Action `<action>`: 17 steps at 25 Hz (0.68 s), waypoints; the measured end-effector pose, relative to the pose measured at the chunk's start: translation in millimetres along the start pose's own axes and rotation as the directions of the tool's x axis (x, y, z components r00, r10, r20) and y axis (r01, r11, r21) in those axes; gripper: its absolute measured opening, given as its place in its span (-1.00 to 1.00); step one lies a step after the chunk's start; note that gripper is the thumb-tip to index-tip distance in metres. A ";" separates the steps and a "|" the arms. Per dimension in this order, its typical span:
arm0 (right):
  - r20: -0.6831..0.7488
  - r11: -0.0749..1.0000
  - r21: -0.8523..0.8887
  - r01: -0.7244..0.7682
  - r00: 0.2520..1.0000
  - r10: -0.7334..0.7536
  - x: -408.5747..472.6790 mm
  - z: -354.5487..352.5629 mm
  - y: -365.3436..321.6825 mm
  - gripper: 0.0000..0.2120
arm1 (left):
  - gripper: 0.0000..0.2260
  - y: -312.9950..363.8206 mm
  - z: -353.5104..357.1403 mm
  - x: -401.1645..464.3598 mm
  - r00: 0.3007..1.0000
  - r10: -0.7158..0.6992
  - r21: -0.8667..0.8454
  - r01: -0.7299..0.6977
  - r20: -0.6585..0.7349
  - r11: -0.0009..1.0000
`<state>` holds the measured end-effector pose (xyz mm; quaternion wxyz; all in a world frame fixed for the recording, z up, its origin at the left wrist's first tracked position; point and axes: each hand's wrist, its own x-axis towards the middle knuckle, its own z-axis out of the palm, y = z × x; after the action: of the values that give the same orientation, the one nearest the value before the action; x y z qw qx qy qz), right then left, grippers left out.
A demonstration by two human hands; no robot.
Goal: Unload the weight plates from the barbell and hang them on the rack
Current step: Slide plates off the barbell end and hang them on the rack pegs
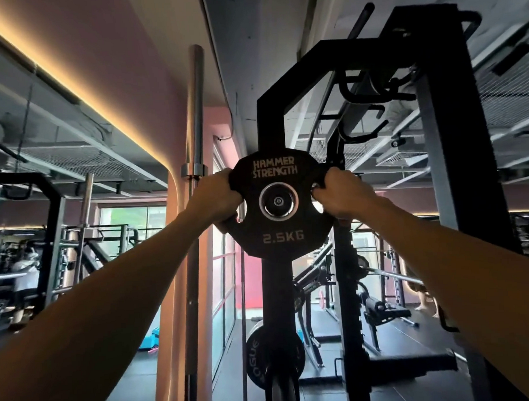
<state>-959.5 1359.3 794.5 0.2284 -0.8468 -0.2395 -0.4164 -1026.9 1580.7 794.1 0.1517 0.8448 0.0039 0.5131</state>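
Observation:
A small black weight plate (280,229) marked HAMMER STRENGTH and 2.5KG sits at head height on a chrome peg (278,201) of the black rack upright (271,125). The peg's end shows through the plate's centre hole. My left hand (215,196) grips the plate's left edge through a handle cut-out. My right hand (339,194) grips its right edge the same way. Lower on the same upright hangs a larger black plate (256,356) with ROGUE lettering, and a chrome barbell sleeve (283,391) points toward me just below it.
A chrome barbell (195,142) stands upright to the left of the rack. The rack's right post (454,163) carries black hooks near the top. Benches and other racks fill the floor behind. One person sits at far left, and another person's legs show at far right.

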 end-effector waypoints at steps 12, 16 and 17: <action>0.018 0.988 0.139 -0.068 0.998 0.066 70.1 110.5 34.8 -0.75 | -0.77 -70.9 123.7 66.0 1.000 -0.012 -0.030 0.012 -0.012 0.999; 0.028 0.983 0.143 -0.111 0.994 0.108 85.4 141.5 44.2 -0.72 | -0.81 -86.0 150.5 83.2 0.999 0.002 -0.042 -0.004 -0.042 0.999; 0.019 0.983 0.146 -0.109 0.994 0.107 89.0 147.8 47.2 -0.73 | -0.81 -88.0 155.5 85.7 0.998 0.017 -0.050 -0.020 -0.063 0.999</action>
<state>-795.4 1428.3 777.1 0.3110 -0.8418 -0.2245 -0.3798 -838.3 1639.3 779.0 0.1680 0.8243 -0.0122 0.5406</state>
